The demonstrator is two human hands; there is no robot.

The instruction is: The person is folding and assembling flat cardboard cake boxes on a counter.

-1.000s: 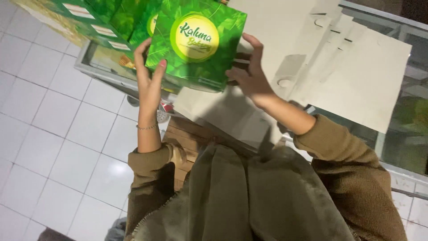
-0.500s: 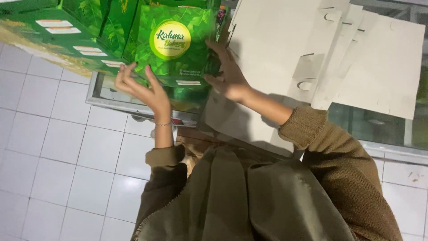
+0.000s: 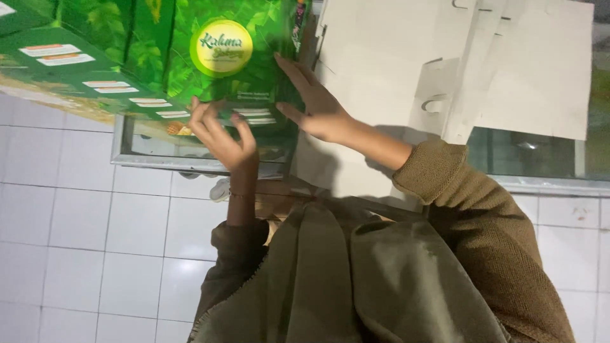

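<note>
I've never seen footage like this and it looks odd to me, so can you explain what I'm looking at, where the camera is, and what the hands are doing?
There is no machine here, just a person's two bare hands. The single picture comes from a camera worn on the person's head, looking down, so you see brown knitted sleeves and olive cloth at the bottom, over a white tiled floor.

The left hand touches the lower edge of a green carton with a round yellow label. The right hand lies flat against that carton's right side, fingers spread. So the carton is steadied between both hands rather than clenched. More green cartons stand in a row to its left. Flat, unfolded white cardboard blanks lie to the right, over a metal-framed glass case.
</note>
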